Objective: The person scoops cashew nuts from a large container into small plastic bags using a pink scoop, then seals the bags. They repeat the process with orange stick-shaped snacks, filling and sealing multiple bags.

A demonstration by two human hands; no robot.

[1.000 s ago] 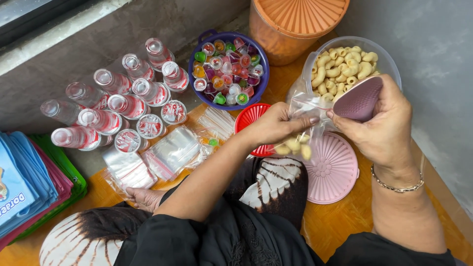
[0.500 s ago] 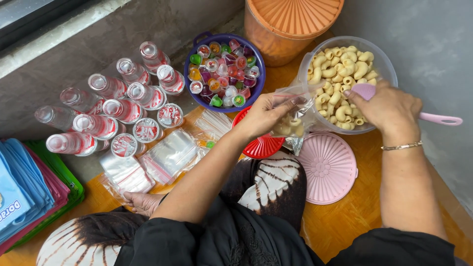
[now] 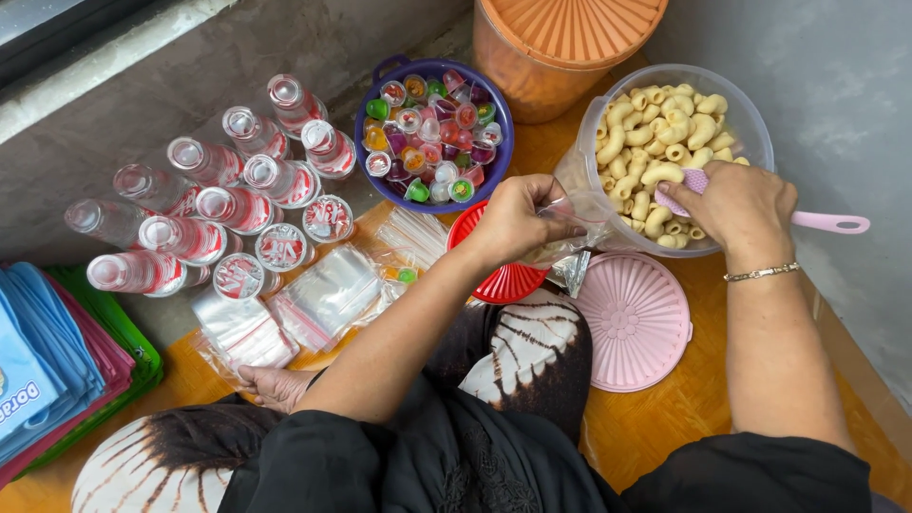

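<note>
Right hand (image 3: 736,204) fingers clamped on pink scoop (image 3: 826,221), handle pointing right, bowl end inside clear tub (image 3: 750,114), left hand (image 3: 513,218) pinching small clear bag (image 3: 570,228) at tub's near wall, pink lid (image 3: 632,323) just below

Grey concrete wall (image 3: 836,85) rises beside an orange-brown wooden floor (image 3: 655,427).

Clear bag stacks (image 3: 323,299) centre; blue packets (image 3: 38,370) left.
</note>
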